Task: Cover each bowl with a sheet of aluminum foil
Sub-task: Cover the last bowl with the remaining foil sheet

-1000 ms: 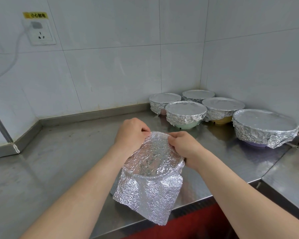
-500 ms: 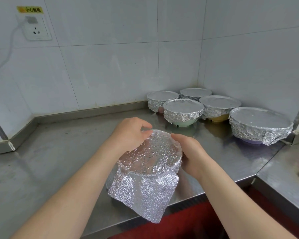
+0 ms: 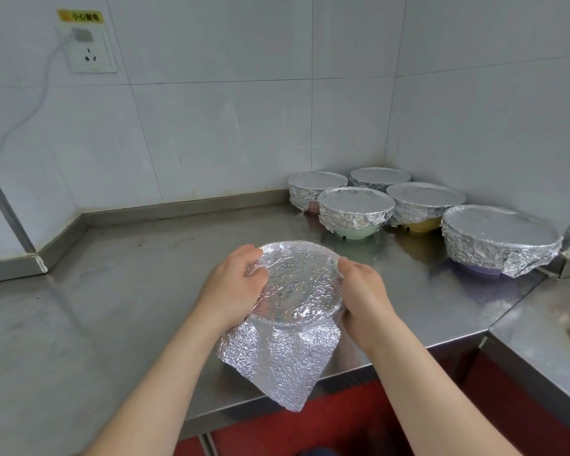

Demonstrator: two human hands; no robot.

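The bowl sits right in front of me near the front edge of the surface (image 3: 112, 291), between my two hands. It is hidden under the foil (image 3: 297, 281), so I read it only from the round rim pressed through the sheet. My left hand (image 3: 234, 291) cups the left side of that rim, its fingers curled over the foil and pressing it down. My right hand (image 3: 362, 301) does the same on the right, thumb up at the rim and fingers wrapped down the side, where I cannot see their tips. The hands face each other across the bowl at about the same depth, so the left, right and far edges look dealt with or within reach. What matters for the coming move is the flap (image 3: 277, 363). All the loose foil lies on the near side, between the bowl and me. It hangs from the near rim and runs to a corner that points past the front edge of the surface. The sheet's long axis therefore runs from the far rim straight back toward me, not from hand to hand. I judge that both hands need to slide round the rim toward me to tuck the flap under. Neither is clearly nearer, though the heel of the left seems to touch the flap's left shoulder and the right is just beside the other. Five covered bowls (image 3: 356, 209) stand well apart in the far right corner, so this looks like the last one.
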